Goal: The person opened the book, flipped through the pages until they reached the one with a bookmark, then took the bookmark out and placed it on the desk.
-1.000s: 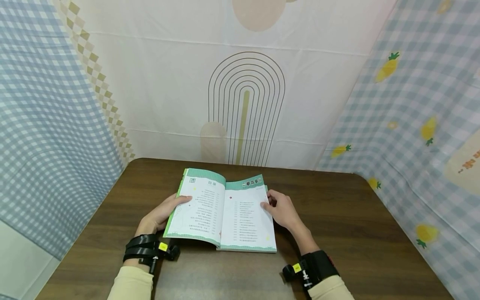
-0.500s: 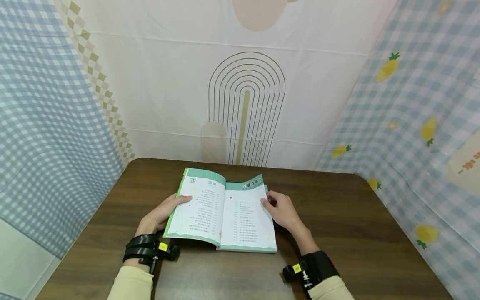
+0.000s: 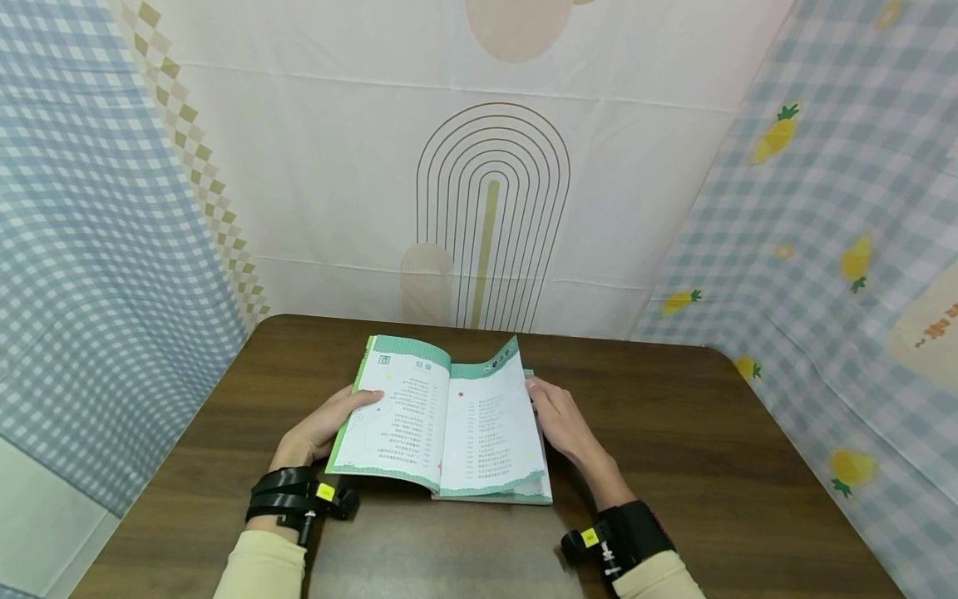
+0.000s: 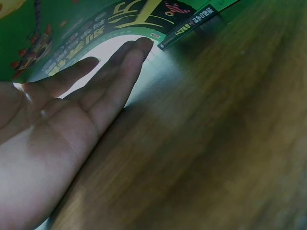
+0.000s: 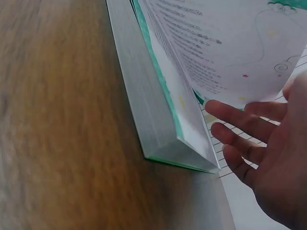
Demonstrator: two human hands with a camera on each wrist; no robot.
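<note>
At the right hand [image 3: 561, 420] I see the fingers apart and loosely extended along the outer edge of a lifted page [image 3: 494, 416]; I take them to be pushing it up off the thick stack of pages [image 5: 141, 86] below, since its far corner rears and the leaf bows. What the thumb does there I cannot make out. The left hand [image 3: 322, 428] has its thumb on the facing page [image 3: 397, 424] and its fingers under the green cover [image 4: 72, 19], so it is clamped on that edge of the book [image 3: 440, 416], probably to prop that half and hold the spread open. The book lies open between both hands on the desk [image 3: 674, 433], right half down, left half tilted up.

The heading [image 3: 423, 365] looks to me like Chinese for "contents"; the rows beneath are too fine to read. Big yellow characters [image 4: 127, 17] slant across the cover, partly cut off, and those on the spine [image 4: 192, 24] I cannot decipher. The yellow tags [image 3: 325, 492] on the wrist cameras [image 3: 575, 547] are illegible too.
</note>
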